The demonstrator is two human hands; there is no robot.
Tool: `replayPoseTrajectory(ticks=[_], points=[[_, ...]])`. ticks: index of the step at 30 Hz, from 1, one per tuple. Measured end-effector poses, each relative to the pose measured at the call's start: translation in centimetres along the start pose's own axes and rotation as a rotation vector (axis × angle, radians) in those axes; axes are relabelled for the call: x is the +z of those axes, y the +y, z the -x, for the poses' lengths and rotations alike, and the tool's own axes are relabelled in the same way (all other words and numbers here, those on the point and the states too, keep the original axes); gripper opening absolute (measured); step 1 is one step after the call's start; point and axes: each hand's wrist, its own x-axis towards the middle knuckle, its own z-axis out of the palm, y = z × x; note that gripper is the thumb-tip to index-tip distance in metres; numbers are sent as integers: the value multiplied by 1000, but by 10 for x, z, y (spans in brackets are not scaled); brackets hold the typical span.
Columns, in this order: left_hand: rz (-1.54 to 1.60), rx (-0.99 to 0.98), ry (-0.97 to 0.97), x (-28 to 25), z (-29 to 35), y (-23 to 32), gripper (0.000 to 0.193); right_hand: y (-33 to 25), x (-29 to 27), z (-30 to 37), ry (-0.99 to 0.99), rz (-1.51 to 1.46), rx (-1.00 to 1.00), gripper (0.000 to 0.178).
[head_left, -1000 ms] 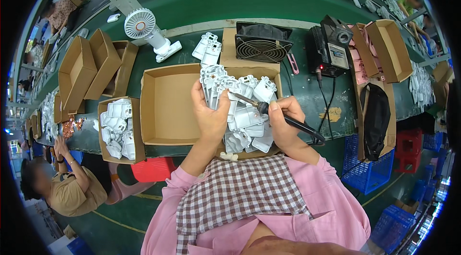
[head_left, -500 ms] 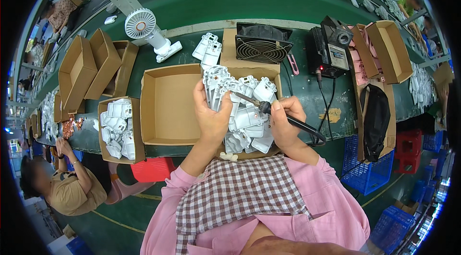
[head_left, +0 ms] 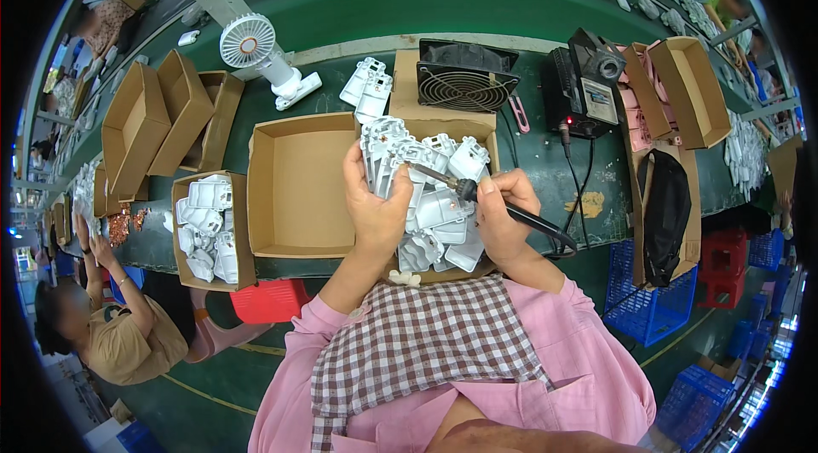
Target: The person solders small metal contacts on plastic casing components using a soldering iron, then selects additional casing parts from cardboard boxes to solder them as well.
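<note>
My left hand (head_left: 375, 201) is closed around white plastic housing parts (head_left: 381, 139), thumb and fingers on either side of them. Small copper-coloured pieces show on these parts. Between the fingers of my right hand (head_left: 507, 213) is a soldering iron (head_left: 467, 189), its thin tip pointing left and reaching the parts near my left thumb. Whether the tip touches them I cannot tell. Beneath both hands a cardboard box (head_left: 488, 139) holds a heap of more white housings (head_left: 443, 207). The iron's black cable curves away to the right of my hand.
An open cardboard tray (head_left: 298, 189) stands left of the heap, with a smaller box of white parts (head_left: 204, 231) beyond. Behind are a handheld fan (head_left: 251, 44) and a black cooling fan (head_left: 467, 78). At right stands the soldering station (head_left: 584, 86). A co-worker (head_left: 128, 325) sits at left.
My hands, the housings and the soldering iron stay nearly in place. Fans on the belt at the back have shifted left. The co-worker's hands have moved forward and apart.
</note>
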Motion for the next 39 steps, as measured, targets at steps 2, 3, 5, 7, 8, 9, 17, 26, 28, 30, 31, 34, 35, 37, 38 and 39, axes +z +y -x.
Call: replayPoseTrajectory(ticks=[2, 3, 5, 7, 8, 9, 17, 26, 28, 30, 31, 34, 35, 37, 38, 39], points=[[8, -9, -4, 0, 0, 1, 57, -2, 1, 0, 16, 15, -6, 15], [57, -41, -1, 0, -1, 0, 57, -3, 1, 0, 17, 16, -7, 15], [106, -72, 1, -1, -2, 1, 57, -5, 0, 1, 75, -120, -23, 16], [237, -134, -74, -3, -3, 3, 59, -5, -4, 1, 85, -112, -16, 15], [238, -134, -77, -3, -3, 5, 59, -2, -7, 2, 61, -163, -55, 13], [248, -129, -109, -2, -3, 8, 57, -1, -9, 2, 37, -213, -93, 11], [457, -174, -123, -4, -7, 5, 44, -8, -6, 4, 12, -187, -82, 15], [267, -205, -1, 0, -7, 17, 40, -3, -5, -1, -53, 3, -90, 12], [211, -162, -3, -1, -6, 14, 42, -4, -2, -1, -55, 10, -89, 13], [176, -136, 10, -2, -6, 8, 42, -5, -1, -1, -42, 48, -84, 13], [142, -111, 21, -2, -6, 7, 43, -5, -2, -1, -43, 48, -84, 13], [155, -127, 27, 0, -5, 9, 44, -4, -3, 0, -28, 4, -29, 15], [155, -127, 27, 0, -5, 9, 44, -4, -3, 0, -28, 0, -26, 15], [151, -131, 27, 0, -5, 9, 45, -3, -2, 0, -28, -5, -22, 15], [150, -131, 28, 0, -5, 9, 45, -2, -1, 0, -32, 26, -47, 13], [136, -117, 30, 0, -5, 8, 45, -2, -1, -1, -36, 57, -72, 13]])
